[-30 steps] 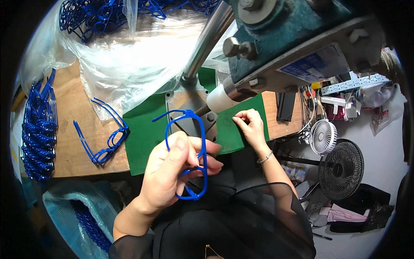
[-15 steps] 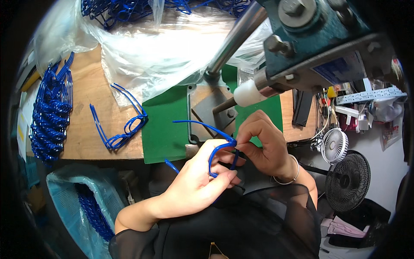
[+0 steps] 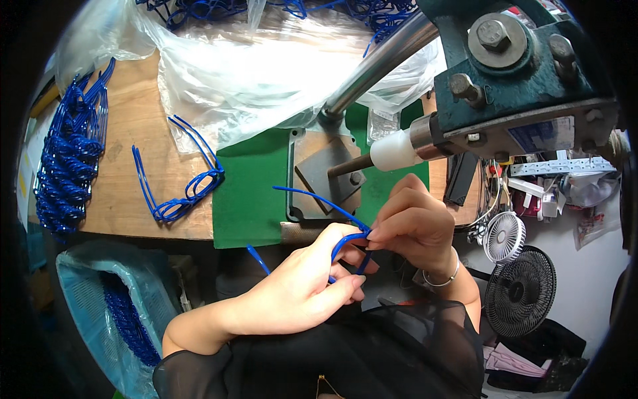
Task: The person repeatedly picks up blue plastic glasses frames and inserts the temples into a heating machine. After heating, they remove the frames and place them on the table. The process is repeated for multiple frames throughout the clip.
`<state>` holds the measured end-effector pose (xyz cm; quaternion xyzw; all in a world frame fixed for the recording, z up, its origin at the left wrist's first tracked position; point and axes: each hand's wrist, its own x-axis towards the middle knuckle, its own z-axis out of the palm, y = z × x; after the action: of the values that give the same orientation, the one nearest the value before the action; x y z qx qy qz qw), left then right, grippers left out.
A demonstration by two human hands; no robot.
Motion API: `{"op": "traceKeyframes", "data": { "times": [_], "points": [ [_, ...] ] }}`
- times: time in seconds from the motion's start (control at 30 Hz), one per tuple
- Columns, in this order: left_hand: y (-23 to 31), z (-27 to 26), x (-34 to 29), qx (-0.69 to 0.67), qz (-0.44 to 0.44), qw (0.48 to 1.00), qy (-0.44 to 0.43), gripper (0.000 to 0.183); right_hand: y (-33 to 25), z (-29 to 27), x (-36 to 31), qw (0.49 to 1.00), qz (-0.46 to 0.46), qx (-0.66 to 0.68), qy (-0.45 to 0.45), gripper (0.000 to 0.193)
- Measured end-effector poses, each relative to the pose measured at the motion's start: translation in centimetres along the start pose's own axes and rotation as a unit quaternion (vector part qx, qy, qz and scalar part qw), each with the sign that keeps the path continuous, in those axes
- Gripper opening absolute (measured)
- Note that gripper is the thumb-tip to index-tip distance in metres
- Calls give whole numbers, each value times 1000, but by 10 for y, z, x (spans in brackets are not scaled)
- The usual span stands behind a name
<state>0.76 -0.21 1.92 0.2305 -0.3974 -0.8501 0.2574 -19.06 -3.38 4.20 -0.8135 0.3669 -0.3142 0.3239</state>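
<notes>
Blue eyeglass frames (image 3: 348, 237) are held in front of me, just nearer than the base of a bench press (image 3: 325, 173). My left hand (image 3: 299, 282) wraps its fingers round the rims, hiding part of them. One temple sticks out above that hand toward the far left; the tip of the other shows at its left side. At the right corner of the frames, where a temple joins, my right hand (image 3: 415, 223) closes thumb and fingers in a pinch. Whether a small part is also between those fingertips is hidden.
Another blue pair of glasses frames (image 3: 174, 211) lies on the wooden table, beside a stack of frames (image 3: 70, 159). Clear plastic sheeting (image 3: 266, 80) spreads behind. A lined blue bin (image 3: 83, 292) stands lower left. The press head (image 3: 525, 73) overhangs at right; two fans (image 3: 522, 290) stand beyond.
The view has shifted slightly. My right fingers now pinch closer onto the corner of the frames, and my left hand still holds the rims.
</notes>
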Motion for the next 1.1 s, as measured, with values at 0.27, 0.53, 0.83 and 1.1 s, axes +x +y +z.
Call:
{"op": "traceKeyframes", "data": {
  "times": [0.27, 0.53, 0.83, 1.1],
  "points": [
    [3, -1, 0, -29, -23, 999, -9, 42, 4, 5, -3, 992, 71, 104, 4, 14],
    [6, 1, -2, -64, -35, 997, -15, 43, 3, 5, -4, 999, -8, 40, 24, 15],
    [2, 3, -7, -28, -5, 1000, -1, 44, 4, 11, -5, 991, 14, 127, 38, 18],
    [22, 10, 4, -62, 74, 993, 75, 44, 7, -3, -8, 975, -5, 152, 165, 7]
  ]
}}
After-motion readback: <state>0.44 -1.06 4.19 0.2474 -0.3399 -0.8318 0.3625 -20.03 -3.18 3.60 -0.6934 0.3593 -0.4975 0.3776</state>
